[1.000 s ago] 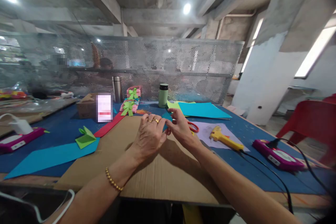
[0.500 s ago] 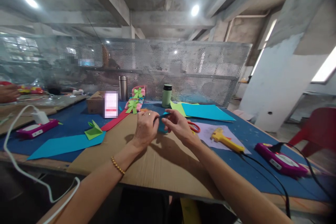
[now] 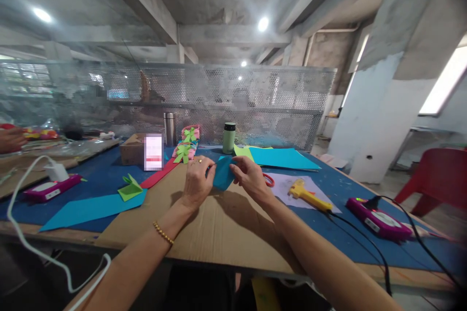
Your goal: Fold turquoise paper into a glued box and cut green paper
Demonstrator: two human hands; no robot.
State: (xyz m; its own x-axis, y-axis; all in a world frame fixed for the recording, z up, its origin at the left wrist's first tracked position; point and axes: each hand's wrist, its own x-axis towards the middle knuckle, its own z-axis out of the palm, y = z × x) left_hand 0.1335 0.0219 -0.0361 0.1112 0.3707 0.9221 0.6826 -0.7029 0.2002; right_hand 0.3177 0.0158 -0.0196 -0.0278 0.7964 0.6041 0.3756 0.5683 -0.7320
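Observation:
A small piece of blue paper [image 3: 223, 175] is held up over the cardboard sheet [image 3: 219, 233], its face turned toward me. My left hand [image 3: 199, 177] pinches its left edge, thumb against curled fingers. On the other side, my right hand [image 3: 250, 177] grips the upper right edge between thumb and fingers. Just beyond my right hand lie red-handled scissors [image 3: 269, 180], partly hidden by it. A yellow glue gun [image 3: 310, 195] rests on a pale purple sheet [image 3: 282, 185] farther right.
Blue sheets [image 3: 284, 157] and a green bottle [image 3: 229, 138] stand behind my hands. At left are a folded green paper [image 3: 130, 188], a blue strip [image 3: 91, 209] and a cardboard box [image 3: 132, 149]. Purple power strips [image 3: 377, 218] lie toward the sides, with cords trailing off.
The blue paper has tipped from nearly edge-on to showing its broad face between my hands. Both hands still hold it. The whole view has shifted slightly.

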